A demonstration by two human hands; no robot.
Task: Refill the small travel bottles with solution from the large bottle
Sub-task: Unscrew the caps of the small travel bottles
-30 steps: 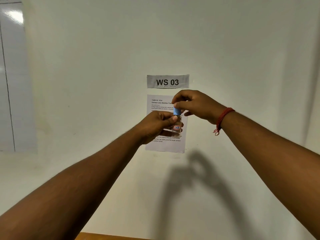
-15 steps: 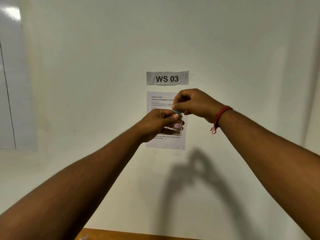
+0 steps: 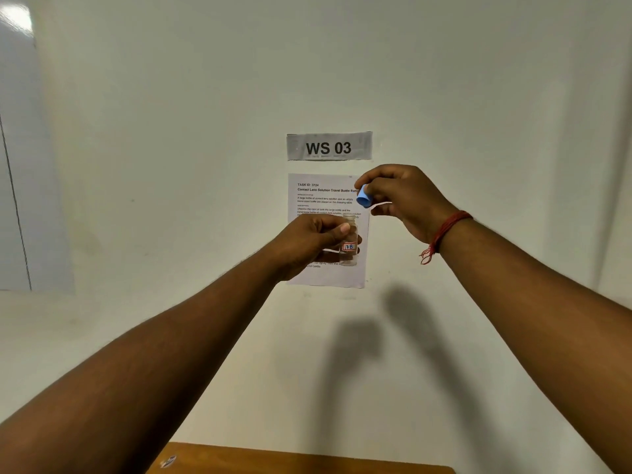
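Wooden tabletop [image 3: 307, 461]: brown, smooth, bottom edge of view. Left hand [image 3: 309, 242]: fingers curled round small travel bottle [image 3: 349, 242], clear, cylindrical, upright, mouth uncapped, red-lettered label. Right hand [image 3: 403, 198]: fingertips pinching blue cap [image 3: 363, 196], rounded plastic, up and right of bottle, apart. Wall: printed task sheet [image 3: 325, 196]; grey "WS 03" sign [image 3: 329, 146].

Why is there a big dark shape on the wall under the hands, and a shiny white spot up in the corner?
Head view: the dark shape is the arms' shadow, cast by light from above; the shiny spot is glare on a glossy panel; the wide lens stretches the arms near the edges.
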